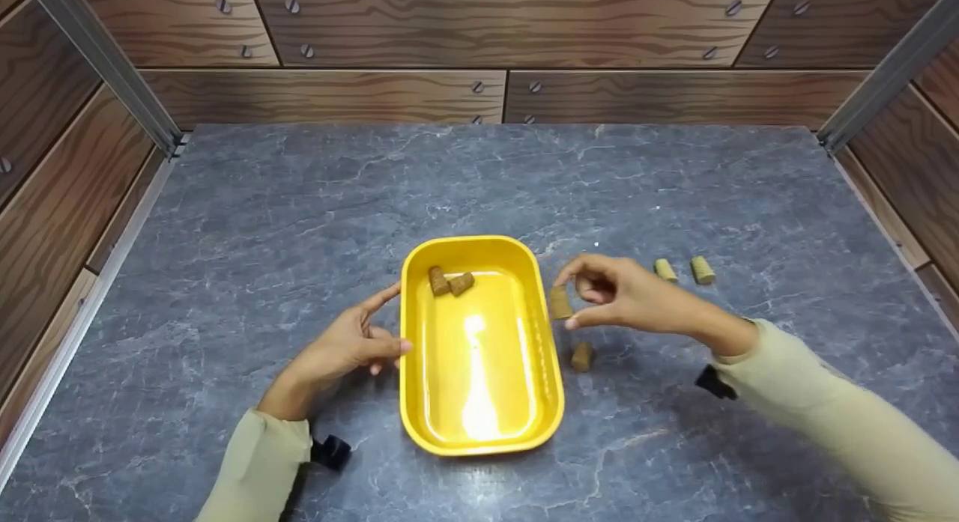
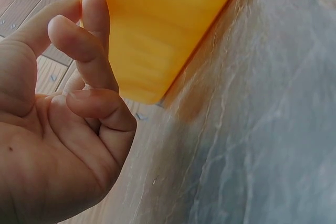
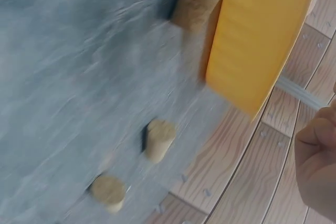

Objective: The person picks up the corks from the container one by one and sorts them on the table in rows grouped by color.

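Beside yellow tray (image 1: 449,380), brown cork (image 1: 560,303).

From my end I see a dark grey-blue bench (image 1: 262,207) with pale, marble-like veins. Behind it stands a back wall (image 1: 517,28) of brown wood-grain planks with slotted screw heads (image 1: 292,5). Similar planks cover the left wall (image 1: 97,155) and right wall (image 1: 929,147). 2 grey metal posts (image 1: 111,65) rise at the far corners.

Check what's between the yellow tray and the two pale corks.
Head view: the right hand lies between the yellow tray and two pale corks, pinching a brown cork close to the tray. A loose cork lies off that line, lower in the picture.
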Tool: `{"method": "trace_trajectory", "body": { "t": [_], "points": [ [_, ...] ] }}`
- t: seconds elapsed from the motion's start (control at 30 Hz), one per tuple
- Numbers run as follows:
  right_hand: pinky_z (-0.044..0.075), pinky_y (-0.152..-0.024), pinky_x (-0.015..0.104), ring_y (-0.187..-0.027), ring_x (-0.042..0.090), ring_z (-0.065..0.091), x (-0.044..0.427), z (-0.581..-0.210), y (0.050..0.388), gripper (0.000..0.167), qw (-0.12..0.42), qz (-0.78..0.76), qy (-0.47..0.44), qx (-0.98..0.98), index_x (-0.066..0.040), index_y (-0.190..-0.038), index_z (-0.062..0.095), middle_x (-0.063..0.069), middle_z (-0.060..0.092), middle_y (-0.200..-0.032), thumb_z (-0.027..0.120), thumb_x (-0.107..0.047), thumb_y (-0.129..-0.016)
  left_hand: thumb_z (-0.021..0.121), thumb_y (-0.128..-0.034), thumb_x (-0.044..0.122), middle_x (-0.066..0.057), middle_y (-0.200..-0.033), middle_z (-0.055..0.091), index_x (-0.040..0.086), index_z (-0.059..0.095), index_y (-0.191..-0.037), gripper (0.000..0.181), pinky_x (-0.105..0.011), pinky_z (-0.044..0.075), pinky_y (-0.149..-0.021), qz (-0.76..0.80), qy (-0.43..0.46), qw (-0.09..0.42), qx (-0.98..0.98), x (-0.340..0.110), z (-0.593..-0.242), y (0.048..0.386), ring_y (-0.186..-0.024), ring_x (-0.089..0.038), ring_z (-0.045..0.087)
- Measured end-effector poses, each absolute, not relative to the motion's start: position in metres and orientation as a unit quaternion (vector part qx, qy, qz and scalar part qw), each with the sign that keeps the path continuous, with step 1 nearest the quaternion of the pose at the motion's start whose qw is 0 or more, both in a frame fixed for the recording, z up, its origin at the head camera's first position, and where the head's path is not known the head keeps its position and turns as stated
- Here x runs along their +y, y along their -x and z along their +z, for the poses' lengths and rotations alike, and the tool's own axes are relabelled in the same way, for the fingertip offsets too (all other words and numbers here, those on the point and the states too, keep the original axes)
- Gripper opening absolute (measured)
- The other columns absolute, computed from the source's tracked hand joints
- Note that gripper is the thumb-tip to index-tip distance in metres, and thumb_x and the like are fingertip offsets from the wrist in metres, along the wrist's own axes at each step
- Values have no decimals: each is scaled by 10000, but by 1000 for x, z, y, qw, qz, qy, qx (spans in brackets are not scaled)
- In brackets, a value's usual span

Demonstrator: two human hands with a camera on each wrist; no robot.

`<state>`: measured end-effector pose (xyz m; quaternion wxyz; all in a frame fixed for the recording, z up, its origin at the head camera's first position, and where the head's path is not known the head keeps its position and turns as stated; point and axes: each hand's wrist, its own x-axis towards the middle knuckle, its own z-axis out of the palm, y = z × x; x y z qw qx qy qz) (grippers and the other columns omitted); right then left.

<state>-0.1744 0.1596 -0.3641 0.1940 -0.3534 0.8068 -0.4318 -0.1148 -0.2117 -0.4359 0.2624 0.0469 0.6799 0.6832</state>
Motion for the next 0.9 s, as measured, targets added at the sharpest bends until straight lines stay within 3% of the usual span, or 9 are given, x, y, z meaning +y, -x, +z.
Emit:
{"method": "trace_trajectory", "body": {
  "t": [0.4,0.9],
  "points": [
    [330,-527,214,-619,28,346,208,-376,169,375,159,-415,314,839,-44,-1127,592,-29,391,-720,768,-124,-806,748,-823,90,38,-659,691,129,113,-1561,975,-175,453,-498,686,-39,263,678,-211,-435,114,-478,-52,509],
    [366,-532,199,-593,21,369,240,-402,161,421,211,-374,222,876,-24,-1106,560,-22,409,-720,781,-200,-794,728,-846,92,34,-682,708,115,100,-1561,952,-172,450,-495,683,-49,263,680,-212,-436,115,-493,-54,530]
  ]
}}
